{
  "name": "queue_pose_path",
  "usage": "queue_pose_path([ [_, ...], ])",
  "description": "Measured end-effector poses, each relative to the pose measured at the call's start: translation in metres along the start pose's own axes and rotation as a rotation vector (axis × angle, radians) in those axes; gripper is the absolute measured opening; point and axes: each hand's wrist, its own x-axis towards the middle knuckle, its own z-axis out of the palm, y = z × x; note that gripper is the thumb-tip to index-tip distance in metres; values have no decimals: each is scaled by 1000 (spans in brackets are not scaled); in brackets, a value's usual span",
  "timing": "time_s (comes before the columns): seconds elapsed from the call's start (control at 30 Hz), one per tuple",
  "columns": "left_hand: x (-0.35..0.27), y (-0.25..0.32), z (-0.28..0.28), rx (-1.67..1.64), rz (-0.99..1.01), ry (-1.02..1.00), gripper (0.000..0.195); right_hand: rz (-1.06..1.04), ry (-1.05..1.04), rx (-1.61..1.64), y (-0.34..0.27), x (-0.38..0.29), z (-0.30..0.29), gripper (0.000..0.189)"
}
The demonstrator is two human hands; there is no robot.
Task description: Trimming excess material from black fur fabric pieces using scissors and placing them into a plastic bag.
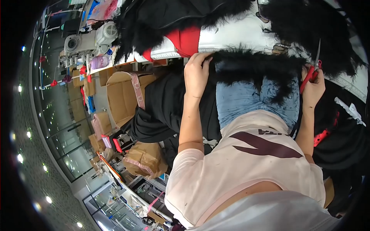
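A strip of black fluffy trim (257,62) lies across my lap, by the table's front edge. My left hand (199,68) is at the strip's left end, its fingers closed on it. Red-handled scissors (310,75) are in my right hand (315,82), their blades pointing up and away from me; the same hand is at the strip's right end. Beyond the strip, a measuring tape (170,54) runs along the table's edge. Red fabric (188,40) hangs over that edge, beside my left hand.
Black garments with fluffy edging (196,13) cover the white table (231,36). A sewing machine (86,43) and a purple bottle (99,62) stand at the left. Cardboard boxes (121,98) and draped black fabric (164,106) are below the table's left side.
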Motion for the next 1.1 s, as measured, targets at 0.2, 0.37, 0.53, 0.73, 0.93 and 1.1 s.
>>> queue_pose_path([
  [0.2, 6, 3, 1, 100, 35, 35, 15, -14, 21, -37, 6, 0, 1, 15],
  [0.37, 8, -1, 6, 106, 68, 23, 18, -34, 33, -52, 2, 0, -4, 16],
  [0.53, 27, 15, 5, -290, -122, -132, 22, 53, 119, 108, -40, 18, -32, 17],
  [0.73, 107, 106, 42, -436, 46, -144, 28, -405, 507, -156, -79, 98, -72, 24],
  [0.93, 115, 124, 84, -669, -70, -313, 25, 0, -134, 105, -85, 45, -68, 22],
  [1.1, 109, 133, 84, -708, -2, -311, 23, 75, -677, -32, -70, 21, -39, 25],
])
